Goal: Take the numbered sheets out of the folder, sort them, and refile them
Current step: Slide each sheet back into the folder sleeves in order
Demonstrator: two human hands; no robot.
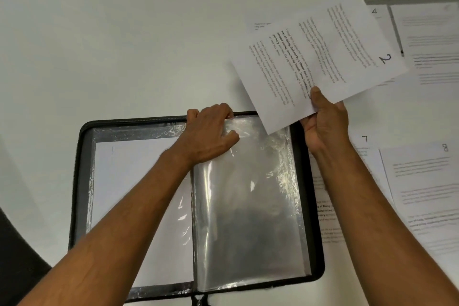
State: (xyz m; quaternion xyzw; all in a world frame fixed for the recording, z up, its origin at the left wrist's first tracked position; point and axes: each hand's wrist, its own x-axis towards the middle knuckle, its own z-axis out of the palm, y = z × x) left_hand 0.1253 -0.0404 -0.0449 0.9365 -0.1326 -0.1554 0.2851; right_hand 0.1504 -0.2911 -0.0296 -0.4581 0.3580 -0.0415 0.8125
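pinching sheet 2 (320,57) by its near edge, right hand (323,122) readies it; left hand (211,129) grips open the sleeve (248,194) beside.

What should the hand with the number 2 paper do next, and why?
Probably slide sheet 2 down into the empty clear sleeve. The right hand holds it just above the folder, and the left hand grips that sleeve's top edge, seemingly opening it.

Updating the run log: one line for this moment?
left hand grips clear plastic sleeve | right hand holds white sheet marked 2
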